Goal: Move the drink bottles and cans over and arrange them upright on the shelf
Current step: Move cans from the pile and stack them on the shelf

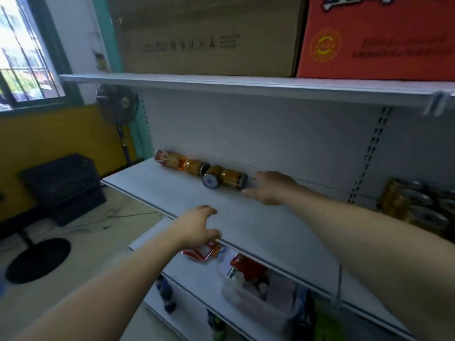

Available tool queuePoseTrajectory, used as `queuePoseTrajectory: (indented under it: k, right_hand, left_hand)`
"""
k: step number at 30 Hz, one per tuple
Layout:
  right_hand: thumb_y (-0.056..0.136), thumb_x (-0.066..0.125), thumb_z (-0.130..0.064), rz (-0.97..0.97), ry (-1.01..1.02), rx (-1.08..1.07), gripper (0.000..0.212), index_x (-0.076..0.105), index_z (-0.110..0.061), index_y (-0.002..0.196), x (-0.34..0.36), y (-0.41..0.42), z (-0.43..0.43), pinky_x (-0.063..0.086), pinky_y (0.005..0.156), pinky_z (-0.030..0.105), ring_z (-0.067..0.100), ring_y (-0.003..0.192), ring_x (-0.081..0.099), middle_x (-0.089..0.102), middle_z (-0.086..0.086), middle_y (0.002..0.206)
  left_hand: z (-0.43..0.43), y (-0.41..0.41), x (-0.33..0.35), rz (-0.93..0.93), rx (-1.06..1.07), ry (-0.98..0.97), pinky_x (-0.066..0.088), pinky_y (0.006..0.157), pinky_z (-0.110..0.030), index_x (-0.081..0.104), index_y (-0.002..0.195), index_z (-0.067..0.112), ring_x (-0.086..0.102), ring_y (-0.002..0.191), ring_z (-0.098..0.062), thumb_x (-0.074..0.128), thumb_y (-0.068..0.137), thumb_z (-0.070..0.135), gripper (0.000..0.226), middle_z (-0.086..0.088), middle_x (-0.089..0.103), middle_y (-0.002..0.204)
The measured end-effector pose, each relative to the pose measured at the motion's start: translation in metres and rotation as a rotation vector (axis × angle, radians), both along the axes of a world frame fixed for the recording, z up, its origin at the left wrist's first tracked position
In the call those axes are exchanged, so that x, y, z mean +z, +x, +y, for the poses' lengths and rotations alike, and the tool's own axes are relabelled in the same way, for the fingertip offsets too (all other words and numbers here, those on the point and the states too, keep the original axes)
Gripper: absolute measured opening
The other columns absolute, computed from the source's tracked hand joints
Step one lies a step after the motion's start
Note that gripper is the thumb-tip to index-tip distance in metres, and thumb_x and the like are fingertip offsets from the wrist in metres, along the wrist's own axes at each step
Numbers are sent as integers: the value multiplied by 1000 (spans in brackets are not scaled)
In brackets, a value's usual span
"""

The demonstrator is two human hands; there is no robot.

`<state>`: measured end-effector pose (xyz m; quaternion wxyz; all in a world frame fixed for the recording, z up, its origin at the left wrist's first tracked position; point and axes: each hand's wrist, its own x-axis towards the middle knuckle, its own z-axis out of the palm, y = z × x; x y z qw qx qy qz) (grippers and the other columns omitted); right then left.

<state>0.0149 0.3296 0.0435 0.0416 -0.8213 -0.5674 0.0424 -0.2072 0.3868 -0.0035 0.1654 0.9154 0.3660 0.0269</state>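
On the white middle shelf, a red-labelled drink bottle lies on its side against the back panel. To its right lie three gold cans: one, one with its end facing me, and one. My right hand is open just right of the last can, fingertips almost touching it. My left hand hovers open over the shelf's front edge, holding nothing. More gold cans are stacked at the far right of the shelf.
A brown carton and a red carton fill the top shelf. The lower shelf holds a red packet, a plastic tub of items and dark bottles. A standing fan and a black crate stand to the left.
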Motion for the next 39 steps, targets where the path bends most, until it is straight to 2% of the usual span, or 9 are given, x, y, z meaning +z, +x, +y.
queuePoseTrajectory:
  k: [3, 10, 15, 19, 23, 26, 31, 35, 39]
  right_hand:
    - [84, 46, -70, 5, -9, 10, 65, 46, -23, 129, -16, 5, 49, 42, 71, 33, 24, 100, 54, 56, 5, 124]
    - [83, 56, -61, 136, -36, -72, 81, 30, -19, 147, -64, 38, 157, 43, 94, 39, 29, 123, 47, 42, 10, 144]
    - [84, 63, -54, 104, -131, -131, 100, -1, -22, 153, -97, 53, 192, 29, 111, 45, 34, 142, 17, 9, 8, 159]
    - [80, 66, -53, -98, -19, -242, 83, 27, -10, 140, -122, 44, 185, 40, 93, 41, 32, 123, 38, 35, 12, 137]
    - [79, 67, -46, 101, 81, -502, 66, 38, -12, 128, -125, 29, 163, 42, 87, 39, 33, 115, 46, 43, 12, 126]
    - [75, 68, -48, 186, 78, -679, 69, 39, -13, 127, -124, 6, 143, 44, 87, 37, 33, 116, 50, 47, 12, 126]
    - [74, 62, -52, 247, -138, -852, 67, 40, -12, 122, -113, -32, 123, 38, 68, 31, 28, 101, 55, 52, 8, 115]
    - [77, 61, -62, 148, -109, -843, 80, 32, -17, 136, -119, -52, 120, 37, 86, 43, 32, 117, 40, 35, 10, 131]
    - [77, 67, -53, 107, 143, -786, 71, 39, -24, 135, -131, -66, 109, 37, 86, 37, 31, 114, 41, 39, 8, 128]
  left_hand:
    - [37, 10, -17, 4, 20, -5, 28, 109, -34, 34, 143, 21, 33, 135, -22, 58, 86, 46, 66, -3, 30, 151]
    - [135, 40, -44, 45, 88, -47, 29, 109, -38, 34, 142, 24, 33, 134, -24, 60, 86, 45, 66, -2, 33, 149]
    - [199, 60, -47, -3, 59, -56, 29, 108, -41, 26, 145, 26, 31, 135, -26, 62, 85, 42, 71, -4, 30, 150]
    - [243, 85, -52, -16, -51, -36, 28, 109, -47, 9, 148, 35, 20, 139, -35, 61, 86, 40, 81, -6, 11, 156]
    - [272, 116, -65, 40, -204, -7, 21, 111, -45, 4, 148, 37, 7, 141, -41, 54, 90, 44, 77, -13, -9, 157]
    - [277, 121, -81, -46, -246, -62, 26, 110, -43, 23, 145, 26, 17, 138, -40, 60, 85, 47, 73, -18, 8, 153]
    - [276, 112, -77, -309, -276, -56, 43, 81, -37, 51, 114, 7, 50, 99, -40, 69, 80, 34, 47, -19, 40, 116]
    - [268, 98, -80, -168, -428, -101, 38, 93, -39, 28, 137, 13, 43, 115, -40, 68, 79, 39, 75, -17, 34, 130]
    - [266, 77, -87, -11, -388, -205, 37, 89, -34, 5, 148, 26, 48, 117, -36, 55, 85, 53, 85, -17, 45, 136]
